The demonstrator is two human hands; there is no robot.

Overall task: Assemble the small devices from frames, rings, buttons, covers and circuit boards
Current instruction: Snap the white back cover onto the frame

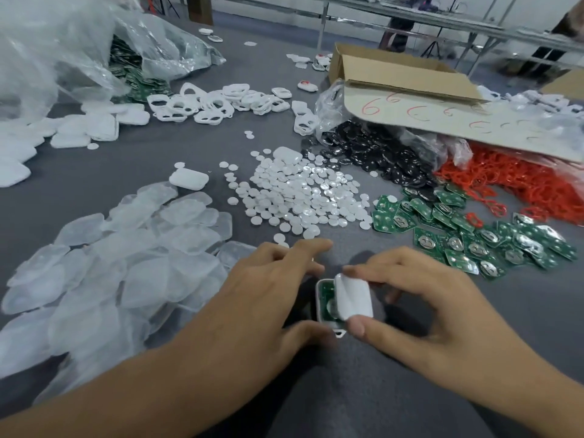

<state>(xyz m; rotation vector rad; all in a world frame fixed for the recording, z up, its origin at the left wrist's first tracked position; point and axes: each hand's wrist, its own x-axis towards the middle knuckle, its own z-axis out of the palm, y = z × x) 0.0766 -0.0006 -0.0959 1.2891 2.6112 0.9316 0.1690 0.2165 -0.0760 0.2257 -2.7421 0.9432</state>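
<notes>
Near, 6 o'clock on the worktop (316,390): L grip (262,289) holds a white frame (318,306) w/ a green circuit board (325,295) seated inside. R grip (420,298) pinches a white cover (354,300) thumb-to-finger, tilted, half over the frame. Step: closing the shell. Next prob needs edges lined up, then an even press till flush. Mid: buttons (303,194) at 12, clear covers (126,254) at 9, spare boards (458,232) at 2. Far: red rings (521,184) and cardboard box (410,80) at 1.

Grey cloth table (158,159); white round plastic buttons (303,197); green circuit boards (458,241) bearing silver discs; red plastic rings (521,188); black glossy discs (373,156); brown cardboard box (395,74), red scrawls.
</notes>
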